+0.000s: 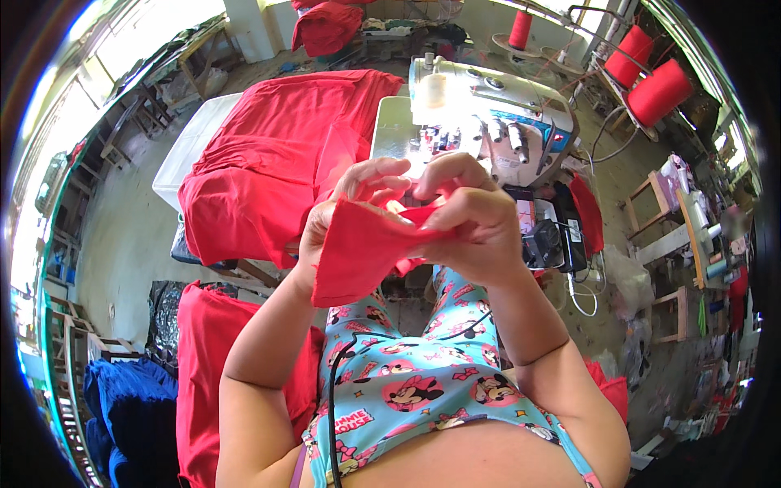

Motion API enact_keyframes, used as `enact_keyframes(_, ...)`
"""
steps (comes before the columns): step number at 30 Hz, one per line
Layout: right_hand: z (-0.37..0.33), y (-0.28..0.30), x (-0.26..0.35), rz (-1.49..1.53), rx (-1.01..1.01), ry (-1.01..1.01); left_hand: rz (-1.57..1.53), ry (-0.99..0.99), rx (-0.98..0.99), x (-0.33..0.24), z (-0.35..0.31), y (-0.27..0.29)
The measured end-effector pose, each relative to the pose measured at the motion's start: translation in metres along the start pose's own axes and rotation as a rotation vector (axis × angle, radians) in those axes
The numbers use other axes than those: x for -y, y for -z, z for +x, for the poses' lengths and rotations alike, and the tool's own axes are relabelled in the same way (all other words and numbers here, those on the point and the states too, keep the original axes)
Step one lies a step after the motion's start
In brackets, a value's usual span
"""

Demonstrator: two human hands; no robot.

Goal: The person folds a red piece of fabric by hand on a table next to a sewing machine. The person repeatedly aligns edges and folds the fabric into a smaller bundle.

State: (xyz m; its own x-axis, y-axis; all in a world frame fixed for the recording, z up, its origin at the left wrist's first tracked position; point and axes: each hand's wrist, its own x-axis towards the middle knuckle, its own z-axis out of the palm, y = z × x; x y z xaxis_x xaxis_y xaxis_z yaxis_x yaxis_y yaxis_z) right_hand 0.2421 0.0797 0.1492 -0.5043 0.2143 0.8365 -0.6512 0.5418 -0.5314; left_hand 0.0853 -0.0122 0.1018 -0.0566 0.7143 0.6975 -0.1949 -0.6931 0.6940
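A small piece of red fabric (pixel 354 256) is stretched between my two hands, raised above my lap. My left hand (pixel 329 220) is closed on its left side, with the cloth hanging over the palm and the fingers curled behind it. My right hand (pixel 480 224) pinches the other end between thumb and fingers. Just beyond my hands stands a white sewing machine (pixel 537 106) with a metal work plate (pixel 396 122). Its needle area is partly hidden behind my fingers.
Larger red cloth (pixel 268 146) covers the white table (pixel 191 154) left of the machine. Red thread cones (pixel 659 91) stand at the upper right. Red fabric (pixel 203 366) and dark blue fabric (pixel 130 415) lie at the lower left. A black cable (pixel 332 407) runs down over my lap.
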Motion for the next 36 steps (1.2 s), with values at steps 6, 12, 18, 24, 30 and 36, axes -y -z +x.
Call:
enact_keyframes(6,0.013,0.010,0.027,0.244,0.290,-0.599,-0.157,-0.074,0.175,-0.022,0.007,0.017)
enact_keyframes(12,-0.018,0.012,-0.007,-0.114,0.784,-0.458,0.806,0.166,0.411,-0.087,-0.012,0.038)
enact_keyframes(18,-0.065,-0.020,-0.021,-0.294,0.543,-0.692,1.375,0.229,0.212,-0.057,-0.075,0.041)
enact_keyframes(24,-0.033,-0.012,-0.081,-0.621,0.303,-0.681,1.521,0.664,0.057,-0.003,-0.039,0.068)
enact_keyframes(30,-0.071,-0.006,-0.137,-0.805,0.326,-0.762,1.290,0.525,-0.217,0.072,-0.083,0.092)
enact_keyframes(36,-0.062,-0.017,-0.131,-1.052,0.361,-0.639,1.289,0.541,-0.314,0.073,-0.085,0.085)
